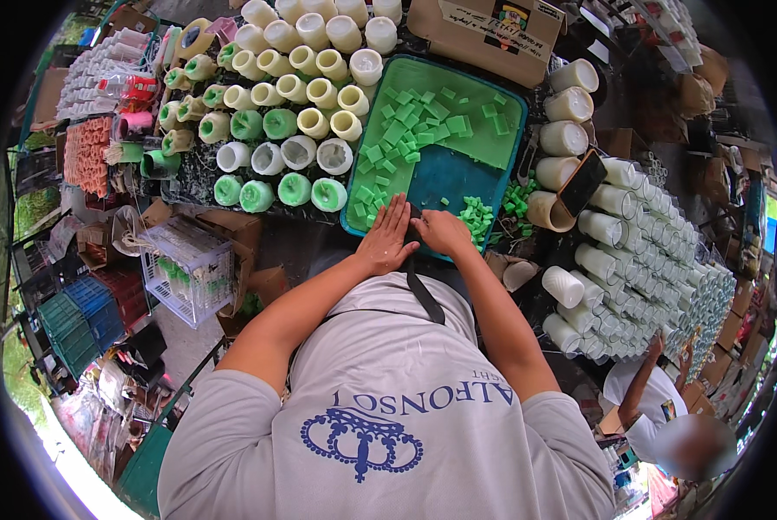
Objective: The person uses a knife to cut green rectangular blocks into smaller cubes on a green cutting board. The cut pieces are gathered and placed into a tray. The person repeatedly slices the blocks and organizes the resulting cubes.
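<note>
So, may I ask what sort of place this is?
Probably a small candle workshop: rows of pale, wax-like cylinders, a tray with cut green blocks, and many glasses packed together suggest it.

Blocks (395, 132) waxy, matt; tray (440, 180) smooth plastic; box (466, 55) cardboard.

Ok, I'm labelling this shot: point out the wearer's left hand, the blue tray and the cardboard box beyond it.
Left hand (386, 241): head view, on the back of it.
Blue tray (438, 178): head view, on its bare floor.
Cardboard box (462, 50): head view, on its brown side.
</note>
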A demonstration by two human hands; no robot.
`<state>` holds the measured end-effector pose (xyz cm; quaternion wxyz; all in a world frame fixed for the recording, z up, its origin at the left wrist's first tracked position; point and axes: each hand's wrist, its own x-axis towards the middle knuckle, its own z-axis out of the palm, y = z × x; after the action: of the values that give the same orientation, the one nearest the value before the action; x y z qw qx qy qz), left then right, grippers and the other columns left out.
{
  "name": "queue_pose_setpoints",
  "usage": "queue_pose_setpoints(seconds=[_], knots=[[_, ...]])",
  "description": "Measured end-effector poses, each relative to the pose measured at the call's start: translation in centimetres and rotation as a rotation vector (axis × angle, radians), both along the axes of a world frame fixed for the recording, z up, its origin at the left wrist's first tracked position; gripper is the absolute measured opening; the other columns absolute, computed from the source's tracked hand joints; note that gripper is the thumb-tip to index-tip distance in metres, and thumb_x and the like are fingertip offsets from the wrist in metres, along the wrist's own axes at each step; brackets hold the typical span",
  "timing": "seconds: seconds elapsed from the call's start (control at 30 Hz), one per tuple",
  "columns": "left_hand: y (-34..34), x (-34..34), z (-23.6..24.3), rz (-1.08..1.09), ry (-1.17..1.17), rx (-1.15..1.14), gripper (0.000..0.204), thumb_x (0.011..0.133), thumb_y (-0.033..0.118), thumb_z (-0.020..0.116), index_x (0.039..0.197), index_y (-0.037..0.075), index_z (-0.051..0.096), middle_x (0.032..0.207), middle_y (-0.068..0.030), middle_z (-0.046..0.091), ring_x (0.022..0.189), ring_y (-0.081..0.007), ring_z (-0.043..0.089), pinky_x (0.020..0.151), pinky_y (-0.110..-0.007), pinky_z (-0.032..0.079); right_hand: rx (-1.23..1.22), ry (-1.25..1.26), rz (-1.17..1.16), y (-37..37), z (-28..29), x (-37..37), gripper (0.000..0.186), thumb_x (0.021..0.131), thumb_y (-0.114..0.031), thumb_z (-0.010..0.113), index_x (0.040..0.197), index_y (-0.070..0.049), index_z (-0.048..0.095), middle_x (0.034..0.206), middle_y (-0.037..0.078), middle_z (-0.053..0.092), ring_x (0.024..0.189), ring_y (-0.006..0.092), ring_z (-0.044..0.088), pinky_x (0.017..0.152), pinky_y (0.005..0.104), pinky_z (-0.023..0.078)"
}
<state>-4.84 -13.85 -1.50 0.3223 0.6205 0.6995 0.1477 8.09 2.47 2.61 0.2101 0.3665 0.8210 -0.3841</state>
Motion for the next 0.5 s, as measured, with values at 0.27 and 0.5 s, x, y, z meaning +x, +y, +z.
queue_pose_setpoints(seconds=[0.27,0.5], knots=[[1.4,-0.7,2.6,-0.072,-0.013,0.149,0.088,0.108,0.047,0.053,0.169,-0.005,0.017,0.179,-0.0243,0.007,0.167,-0.0416,0.005,0.134,-0.054,0.011,-0.034,0.01,-0.121,0.0,0.9,1.6,0.045,0.106,-0.046,0.057,0.103,-0.003,0.071,0.096,0.024,0.076,0.093,0.0459,0.071,0.08,0.0551,0.054],[8.0,-0.7,5.9,-0.022,0.036,0.495,0.066,0.101,0.024,0.062,0.157,-0.004,0.04,0.169,-0.0241,0.035,0.157,-0.0438,0.034,0.128,-0.055,0.03,-0.091,0.177,-0.358,2.2,2.8,4.7,0.043,0.11,-0.04,0.056,0.104,0.0,0.069,0.091,0.022,0.075,0.087,0.0417,0.072,0.08,0.0496,0.053]])
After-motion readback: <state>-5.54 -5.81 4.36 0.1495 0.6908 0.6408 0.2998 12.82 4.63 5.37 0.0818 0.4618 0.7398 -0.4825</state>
